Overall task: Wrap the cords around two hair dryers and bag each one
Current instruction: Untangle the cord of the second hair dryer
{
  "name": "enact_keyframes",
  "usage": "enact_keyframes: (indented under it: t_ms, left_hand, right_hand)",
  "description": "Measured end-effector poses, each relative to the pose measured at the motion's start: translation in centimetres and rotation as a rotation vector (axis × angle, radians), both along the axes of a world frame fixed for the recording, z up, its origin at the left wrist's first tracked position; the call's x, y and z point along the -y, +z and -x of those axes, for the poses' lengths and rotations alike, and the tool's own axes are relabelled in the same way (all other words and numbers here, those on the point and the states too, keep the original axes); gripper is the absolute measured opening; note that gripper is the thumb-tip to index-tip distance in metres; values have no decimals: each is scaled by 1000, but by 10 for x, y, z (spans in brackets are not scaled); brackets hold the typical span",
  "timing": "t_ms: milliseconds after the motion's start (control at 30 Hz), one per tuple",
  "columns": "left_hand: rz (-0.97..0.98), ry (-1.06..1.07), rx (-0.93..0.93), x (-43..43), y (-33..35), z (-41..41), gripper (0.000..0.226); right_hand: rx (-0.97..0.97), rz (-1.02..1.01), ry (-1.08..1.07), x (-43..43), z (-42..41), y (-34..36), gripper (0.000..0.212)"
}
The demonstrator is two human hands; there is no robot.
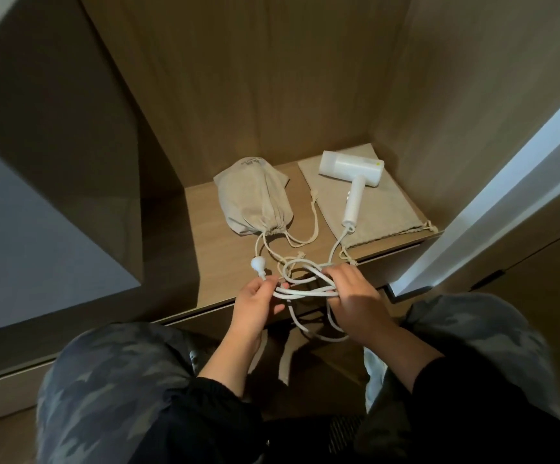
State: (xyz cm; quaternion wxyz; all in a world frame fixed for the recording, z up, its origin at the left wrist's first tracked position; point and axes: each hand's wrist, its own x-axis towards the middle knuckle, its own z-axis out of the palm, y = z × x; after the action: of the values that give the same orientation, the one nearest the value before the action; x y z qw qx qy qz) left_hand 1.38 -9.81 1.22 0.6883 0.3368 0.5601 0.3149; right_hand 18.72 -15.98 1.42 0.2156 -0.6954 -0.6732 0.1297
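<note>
The white hair dryer [352, 172] lies on a flat beige bag [392, 212] at the far right of the shelf [211, 262], its cord [305, 291] running to the near edge, where the right hand [355, 293] has its grip curled round several loose loops. The left hand [258, 303] pinches the same loops in its grip, the plug [257, 262] just beyond its fingertips, perhaps touching them; a cinched, full bag [255, 202] lies far left

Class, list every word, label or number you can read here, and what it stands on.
No text is legible.
Closed drawstring bag: dark print near its far end, too blurred to read.
White hair dryer: small yellow mark on the barrel, too small to read.
</note>
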Motion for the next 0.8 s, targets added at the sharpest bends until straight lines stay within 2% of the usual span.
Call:
enact_keyframes:
  t_ms: [200,300,467,533,667,800]
  left_hand:
    - [-52,38,-27,8,-7,-2,15]
    - [-112,15,-96,8,-13,-1,15]
    - [-201,-47,-173,9,-17,1,17]
    - [-222,-73,-179,9,-14,0,20]
    - [-183,-132,-196,9,-17,-1,23]
    - [-153,-215,-429,8,-21,-5,23]
  right_hand:
    - [-97,33,63,9,15,5,49]
    - [-159,104,43,6,14,2,28]
    - [-494,385,-55,-4,5,-3,7]
    - [-563,468,-70,-3,-1,-3,8]
    - [-751,491,-160,-1,-13,-3,11]
    - [-764,470,-184,0,-12,-3,16]
